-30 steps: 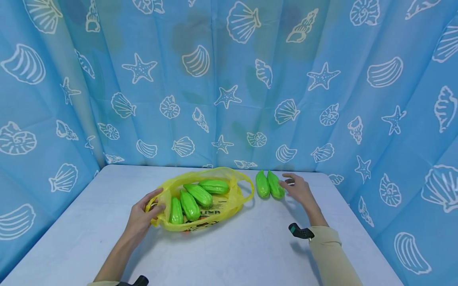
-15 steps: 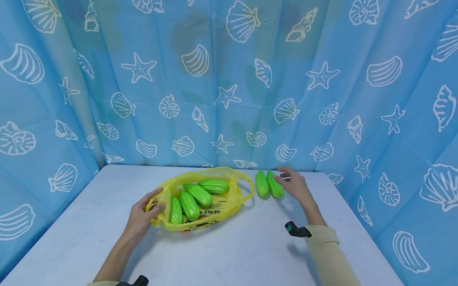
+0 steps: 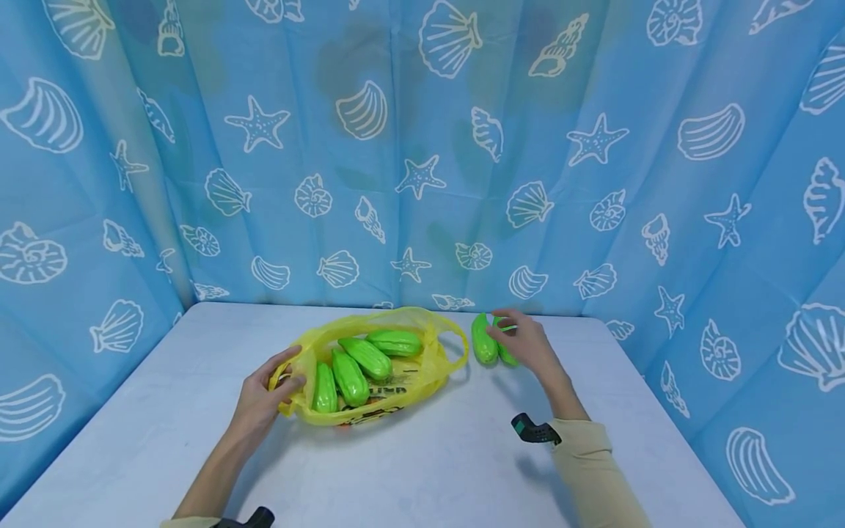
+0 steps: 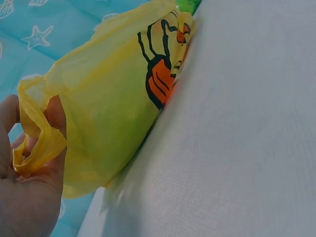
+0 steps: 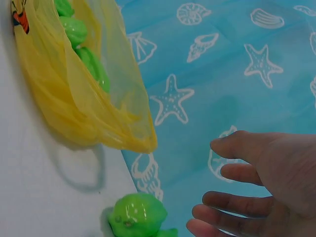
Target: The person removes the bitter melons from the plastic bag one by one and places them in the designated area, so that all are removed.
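Yellow plastic bag (image 3: 433,369): near handle (image 4: 47,144) held by the left grip (image 3: 262,392); four bagged gourds (image 3: 364,358) visible, undersides hidden. Right of the bag: one exposed gourd (image 3: 484,342), one half-hidden gourd (image 3: 507,358) behind the right grip (image 3: 526,341), fingers (image 5: 234,202) spread, contact unclear.

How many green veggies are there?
6 that I can see: four green veggies inside the yellow bag, and two green veggies on the table, by the right hand. The bag could hide more.
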Available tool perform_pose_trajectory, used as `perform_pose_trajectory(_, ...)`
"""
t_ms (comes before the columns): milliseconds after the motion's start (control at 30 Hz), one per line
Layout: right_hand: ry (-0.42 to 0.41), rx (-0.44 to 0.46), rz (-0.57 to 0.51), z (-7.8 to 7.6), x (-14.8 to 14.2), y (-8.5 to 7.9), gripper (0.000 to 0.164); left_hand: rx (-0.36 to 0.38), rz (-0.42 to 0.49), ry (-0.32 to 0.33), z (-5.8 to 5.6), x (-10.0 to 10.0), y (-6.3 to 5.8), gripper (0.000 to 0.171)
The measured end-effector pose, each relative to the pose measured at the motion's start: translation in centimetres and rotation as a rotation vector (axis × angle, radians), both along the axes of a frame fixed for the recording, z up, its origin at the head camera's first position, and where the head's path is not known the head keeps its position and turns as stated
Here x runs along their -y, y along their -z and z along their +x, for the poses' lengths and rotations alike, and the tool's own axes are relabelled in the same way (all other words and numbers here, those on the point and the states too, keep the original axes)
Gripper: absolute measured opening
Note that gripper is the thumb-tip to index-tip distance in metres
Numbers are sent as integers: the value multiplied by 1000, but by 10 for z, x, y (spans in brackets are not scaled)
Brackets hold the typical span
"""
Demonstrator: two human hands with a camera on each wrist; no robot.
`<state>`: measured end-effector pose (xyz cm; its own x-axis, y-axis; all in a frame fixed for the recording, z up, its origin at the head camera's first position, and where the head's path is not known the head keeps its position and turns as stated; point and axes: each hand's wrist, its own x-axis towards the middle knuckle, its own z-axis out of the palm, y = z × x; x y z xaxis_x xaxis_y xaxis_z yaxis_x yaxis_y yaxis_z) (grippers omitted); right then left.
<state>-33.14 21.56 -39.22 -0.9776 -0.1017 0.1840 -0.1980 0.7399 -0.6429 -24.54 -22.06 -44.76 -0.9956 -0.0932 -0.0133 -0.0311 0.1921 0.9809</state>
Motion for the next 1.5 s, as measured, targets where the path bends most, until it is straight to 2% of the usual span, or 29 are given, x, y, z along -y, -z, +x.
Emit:
perform_pose_trajectory(333,-39,12,17,0,24,0,50,-1,4,7,-1,0,1,57)
perform_pose_trajectory(600,-89,-10,10,0,40,8,47,-11,4,11,-2,0,2,57)
perform_pose_trajectory(1100,-152,-26,24,3,65,8,46,-27,15,19,-2,1,5,57)
perform_pose_trajectory(1500,-197,9,17,3,83,7,44,-17,13,13,-2,2,1,58)
